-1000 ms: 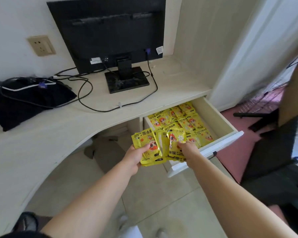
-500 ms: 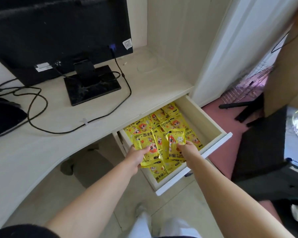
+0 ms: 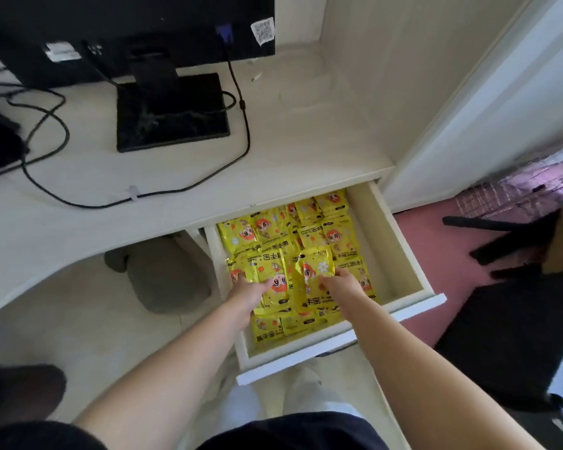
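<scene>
Now changed: the left hand (image 3: 249,292) and right hand (image 3: 342,284), earlier in front of the open cream wooden drawer (image 3: 400,241), reach inside it.
Left hand: grips a bundle of yellow foil packets (image 3: 270,271).
Right hand: pinches one yellow foil packet (image 3: 316,271).
Drawer: under the pale desk (image 3: 306,151), full of matching packets (image 3: 335,235).

Light: bright daylight, coming from the right side.
Shadows: soft, dark under the surface (image 3: 273,164).
Edges: bent and a bit blurry.

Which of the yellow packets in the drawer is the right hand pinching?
The raised packet with the white flower beside the cartoon face. The right hand pinches its edge; the rest lie flat in the drawer, except the left hand's.
</scene>
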